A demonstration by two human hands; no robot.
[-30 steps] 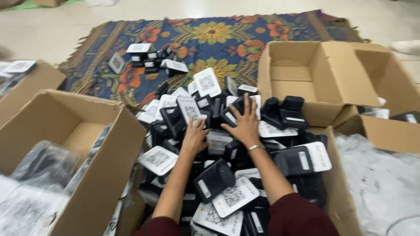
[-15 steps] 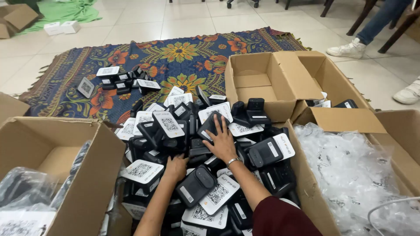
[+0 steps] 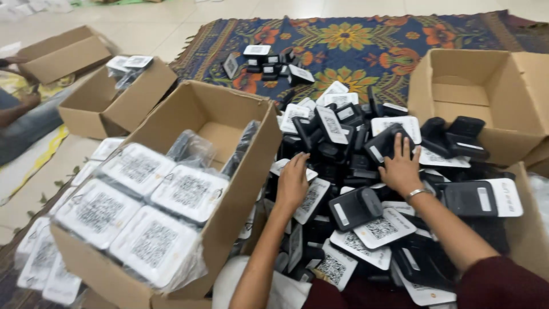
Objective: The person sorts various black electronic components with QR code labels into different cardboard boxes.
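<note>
Most of the black stand devices [image 3: 366, 171] lie loose in one heap on the floor between the cartons, white code cards showing on many, and both your hands are down on that heap. Your left hand [image 3: 293, 182] rests flat on a white card at the heap's left edge, just beside the wall of the big cardboard box [image 3: 251, 160], fingers together and closing on nothing that I can see. Your right hand [image 3: 400, 166], with a bracelet at the wrist, lies spread over a black unit near the middle of the heap, fingers wide, pressing rather than gripping. Judging by how things lie, the sorting is partly done: the big box holds several plastic-wrapped units [image 3: 154, 200] at its near end, with bare cardboard at the far end, while the open carton [image 3: 474, 97] at the heap's far right corner looks empty. A few more units [image 3: 269, 60] sit apart on the patterned rug [image 3: 354, 40], so plenty is left
</note>
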